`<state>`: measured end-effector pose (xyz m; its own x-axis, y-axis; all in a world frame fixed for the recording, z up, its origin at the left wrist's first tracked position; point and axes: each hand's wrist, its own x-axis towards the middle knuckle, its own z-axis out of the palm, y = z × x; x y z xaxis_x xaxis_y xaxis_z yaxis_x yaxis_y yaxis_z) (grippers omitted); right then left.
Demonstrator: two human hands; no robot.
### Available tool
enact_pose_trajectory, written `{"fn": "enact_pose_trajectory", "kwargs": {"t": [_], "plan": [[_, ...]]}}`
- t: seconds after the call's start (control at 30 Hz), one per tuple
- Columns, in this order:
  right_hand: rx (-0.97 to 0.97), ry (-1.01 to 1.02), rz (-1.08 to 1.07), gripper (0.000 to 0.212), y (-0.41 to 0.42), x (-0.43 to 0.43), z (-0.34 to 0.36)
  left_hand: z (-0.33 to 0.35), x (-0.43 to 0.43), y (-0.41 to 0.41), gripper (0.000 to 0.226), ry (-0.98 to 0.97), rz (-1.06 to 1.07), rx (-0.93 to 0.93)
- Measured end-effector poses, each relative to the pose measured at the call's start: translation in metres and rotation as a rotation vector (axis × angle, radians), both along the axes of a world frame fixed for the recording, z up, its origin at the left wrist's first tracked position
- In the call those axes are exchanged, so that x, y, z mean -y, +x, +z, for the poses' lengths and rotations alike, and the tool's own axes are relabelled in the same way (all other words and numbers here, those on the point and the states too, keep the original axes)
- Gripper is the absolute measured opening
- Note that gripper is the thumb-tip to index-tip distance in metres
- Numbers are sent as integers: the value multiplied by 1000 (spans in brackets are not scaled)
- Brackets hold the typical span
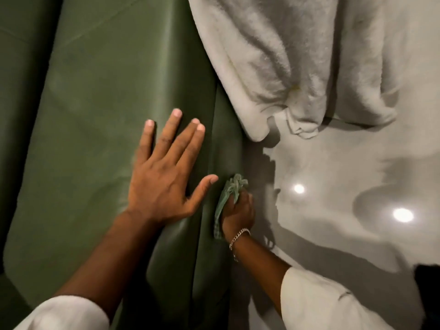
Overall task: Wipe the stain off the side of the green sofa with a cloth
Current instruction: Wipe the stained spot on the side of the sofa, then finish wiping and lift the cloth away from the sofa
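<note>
Green sofa filling the left of the view, side panel falling away at its right edge. Hanging over that edge from above, a pale fluffy blanket, its lower corner ending just above the working hand. Glossy floor to the right, reflecting two ceiling lights. Left hand lying flat on the upholstery, fingers spread wide, holding nothing. Right hand, chain bracelet at the wrist, fingers curled tight around a bunched green cloth, pressing it against the sofa's side. Stain not discernible, side panel lying in shadow.
</note>
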<state>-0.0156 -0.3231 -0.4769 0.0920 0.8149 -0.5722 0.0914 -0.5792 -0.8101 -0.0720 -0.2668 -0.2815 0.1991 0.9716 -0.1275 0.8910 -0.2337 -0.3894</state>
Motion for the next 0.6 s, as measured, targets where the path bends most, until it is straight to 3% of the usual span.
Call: {"fn": "enact_pose_trajectory", "kwargs": {"t": [0.07, 0.17, 0.2, 0.3, 0.37, 0.5, 0.6], "plan": [[-81, -53, -18, 47, 15, -18, 24, 1, 0, -1, 68, 25, 3, 145], [-173, -2, -64, 48, 37, -61, 94, 7, 1, 13, 61, 126, 211, 544], [-195, 41, -93, 51, 44, -79, 127, 16, -1, 25, 62, 142, 344, 780], [-181, 192, -102, 59, 60, -125, 223, 68, -18, 70, 84, 39, 719, 1732], [-127, 265, -43, 61, 76, -151, 285, 117, -35, 87, 94, 3, 809, 2103], [-83, 419, 172, 29, 128, -200, 384, 207, -87, 99, 89, -163, 827, 2668], [-23, 456, 235, 27, 171, -246, 432, 246, -134, 101, 84, -291, 782, 2869]]}}
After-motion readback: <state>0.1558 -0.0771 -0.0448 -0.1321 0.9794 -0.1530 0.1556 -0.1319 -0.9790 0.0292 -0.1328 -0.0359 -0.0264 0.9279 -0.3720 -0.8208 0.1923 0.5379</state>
